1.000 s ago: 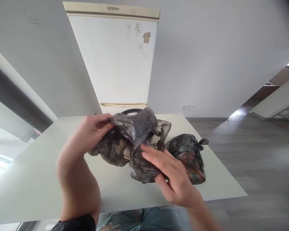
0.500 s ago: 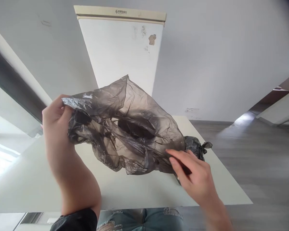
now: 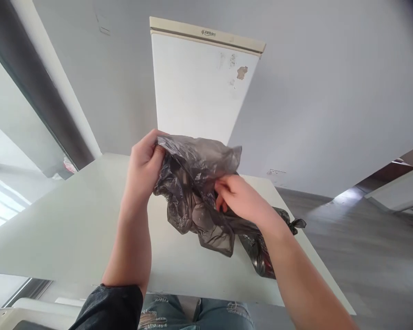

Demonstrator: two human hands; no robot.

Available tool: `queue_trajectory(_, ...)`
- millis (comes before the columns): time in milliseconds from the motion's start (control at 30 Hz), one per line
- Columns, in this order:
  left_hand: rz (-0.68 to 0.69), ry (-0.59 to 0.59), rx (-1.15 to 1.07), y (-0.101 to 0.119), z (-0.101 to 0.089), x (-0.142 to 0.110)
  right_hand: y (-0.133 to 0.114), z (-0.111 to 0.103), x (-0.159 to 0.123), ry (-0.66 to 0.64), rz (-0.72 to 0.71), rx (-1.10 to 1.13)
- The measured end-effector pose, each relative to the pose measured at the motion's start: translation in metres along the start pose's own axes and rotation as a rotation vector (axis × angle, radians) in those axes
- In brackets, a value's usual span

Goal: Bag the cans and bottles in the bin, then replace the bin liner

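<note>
Bunching one bag [image 3: 198, 153], lately spread wide, now less open: our left hand [image 3: 146, 158] pinching its edge, our right hand [image 3: 239, 195] curled against it, grip unclear.

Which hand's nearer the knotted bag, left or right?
Right. The right hand is at the loose bag, just up-left of the knotted bag in view. The left hand is farther left, pinching the loose bag's edge.

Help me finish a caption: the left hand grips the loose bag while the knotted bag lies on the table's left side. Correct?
Not quite: the head view shows the knotted bag on the right side of the table. The left hand does grip the loose bag.
</note>
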State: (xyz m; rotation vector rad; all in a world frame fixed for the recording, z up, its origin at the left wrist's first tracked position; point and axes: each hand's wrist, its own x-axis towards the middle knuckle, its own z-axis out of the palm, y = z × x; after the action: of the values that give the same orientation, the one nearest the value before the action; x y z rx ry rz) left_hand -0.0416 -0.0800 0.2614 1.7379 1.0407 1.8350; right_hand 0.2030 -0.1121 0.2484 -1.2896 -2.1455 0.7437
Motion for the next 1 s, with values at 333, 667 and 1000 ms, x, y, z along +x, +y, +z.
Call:
queue_trajectory(333, -0.052, 0.004, -0.141, 0.007, -0.009, 0.001, -0.002, -0.008, 0.07, -0.017, -0.143, -0.106)
queue_trajectory(667, -0.21, 0.151, -0.199, -0.037, -0.02, 0.013, 0.027, -0.019, 0.101, 0.217, 0.038, 0.303)
queue_trajectory(1000, 0.187, -0.055, 0.317, 0.003, 0.033, -0.026, -0.063, -0.104, 0.075, 0.39, -0.3, -0.314)
